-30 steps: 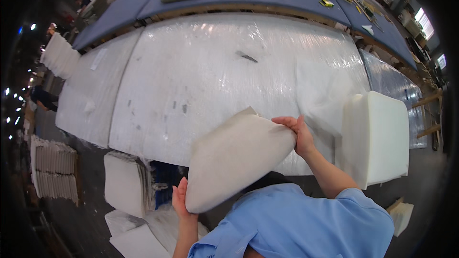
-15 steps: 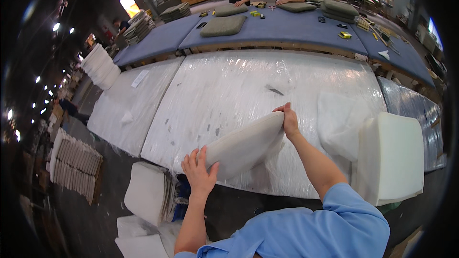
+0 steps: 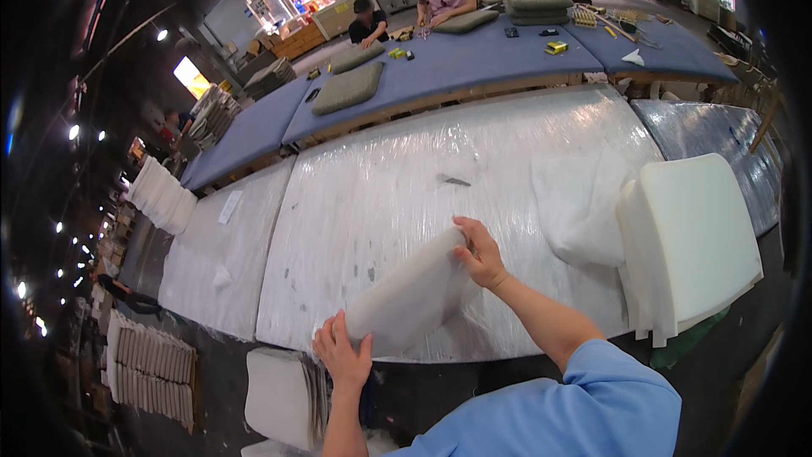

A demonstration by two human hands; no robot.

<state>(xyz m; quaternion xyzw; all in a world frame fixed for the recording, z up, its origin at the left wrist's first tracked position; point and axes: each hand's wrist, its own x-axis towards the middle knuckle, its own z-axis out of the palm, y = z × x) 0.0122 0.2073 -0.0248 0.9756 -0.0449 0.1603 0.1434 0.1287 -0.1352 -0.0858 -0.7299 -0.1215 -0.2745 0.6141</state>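
Evidently, the pale cushion, broad face up a second ago, is now tipped on edge over the near side of the plastic-wrapped table, which suggests the handling has passed to turning or steadying it. The right hand grips its far corner between thumb and fingers, while the left hand lies spread-fingered at the near end, its hold undetermined. The cushion looks off-white, smooth and rounded along its rim.
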